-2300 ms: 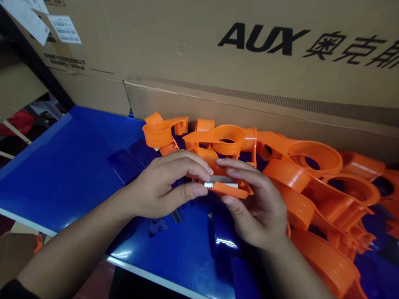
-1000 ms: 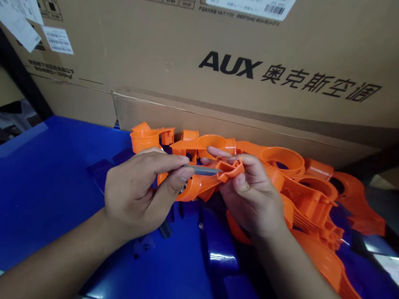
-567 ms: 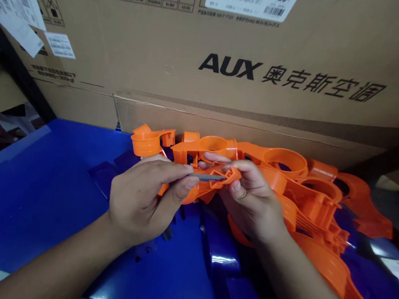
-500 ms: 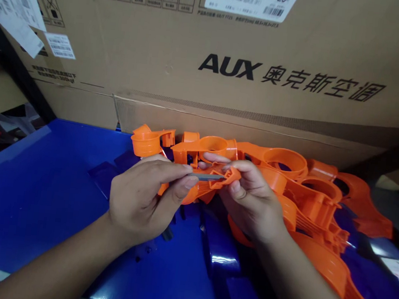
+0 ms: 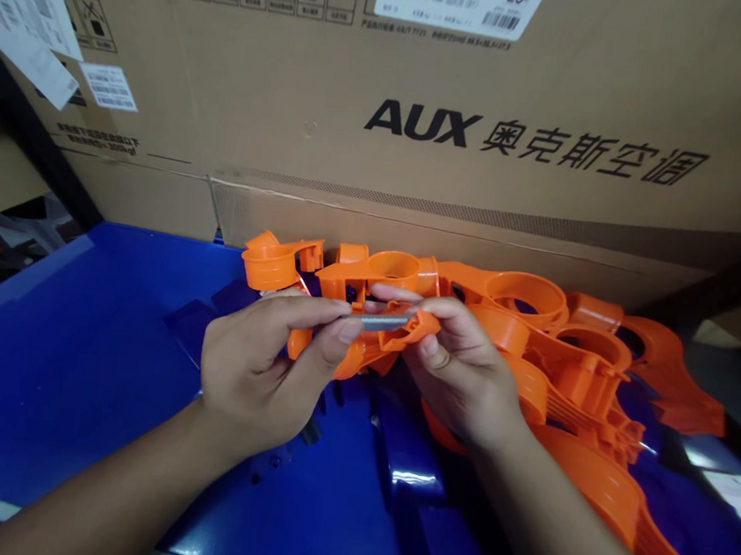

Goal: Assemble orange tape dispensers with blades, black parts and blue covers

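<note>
My left hand (image 5: 275, 365) pinches a slim flat grey metal strip (image 5: 384, 323) between thumb and forefinger. Its far end meets the clip-like end of an orange plastic part (image 5: 424, 325), which my right hand (image 5: 467, 367) grips with thumb and fingers. Much of that part is hidden by both hands, and it overlaps other orange pieces behind it. Whether the strip is a file or a blade I cannot tell.
Several orange plastic parts with round rings (image 5: 527, 298) are heaped along the back and right. Dark blue plastic pieces (image 5: 413, 467) lie on the blue shelf (image 5: 71, 352). A large cardboard box (image 5: 296, 102) forms the back wall, with a dark post (image 5: 36, 119) at left.
The grey strip has shifted slightly left, with its flat face turned more toward me. The orange part in my right hand has moved a little left too. Both grips stay the same.
</note>
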Demonstrator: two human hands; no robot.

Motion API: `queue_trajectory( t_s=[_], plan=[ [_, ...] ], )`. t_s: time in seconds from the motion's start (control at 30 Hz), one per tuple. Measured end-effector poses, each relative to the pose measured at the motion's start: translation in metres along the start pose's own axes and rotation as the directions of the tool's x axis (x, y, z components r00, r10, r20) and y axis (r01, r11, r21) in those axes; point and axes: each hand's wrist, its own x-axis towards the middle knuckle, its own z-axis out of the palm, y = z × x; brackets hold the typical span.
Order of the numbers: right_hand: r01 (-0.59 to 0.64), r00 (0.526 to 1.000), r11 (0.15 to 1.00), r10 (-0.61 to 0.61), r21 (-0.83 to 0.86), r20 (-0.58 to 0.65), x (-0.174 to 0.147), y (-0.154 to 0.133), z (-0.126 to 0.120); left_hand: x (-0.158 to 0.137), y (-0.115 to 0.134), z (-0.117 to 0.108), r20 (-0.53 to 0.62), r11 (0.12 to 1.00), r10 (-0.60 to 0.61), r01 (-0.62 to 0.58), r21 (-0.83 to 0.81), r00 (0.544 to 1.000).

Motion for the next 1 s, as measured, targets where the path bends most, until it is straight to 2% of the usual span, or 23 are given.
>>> queue_trajectory(
  t_s=[0.43, 1.0],
  plan=[
    [0.019, 1.0, 0.998, -0.018, -0.065, 0.026, -0.0007, 0.0034, -0.0041, -0.0001, 0.0067, 0.0047, 0.028, 0.982, -0.157, 0.159, -0.099, 0.987],
    [0.026, 0.999, 0.992, -0.022, -0.12, 0.033, -0.0004, 0.0039, -0.0055, -0.0066, 0.001, 0.0086, 0.009, 0.969, -0.203, 0.202, -0.14, 0.979]
  ],
)
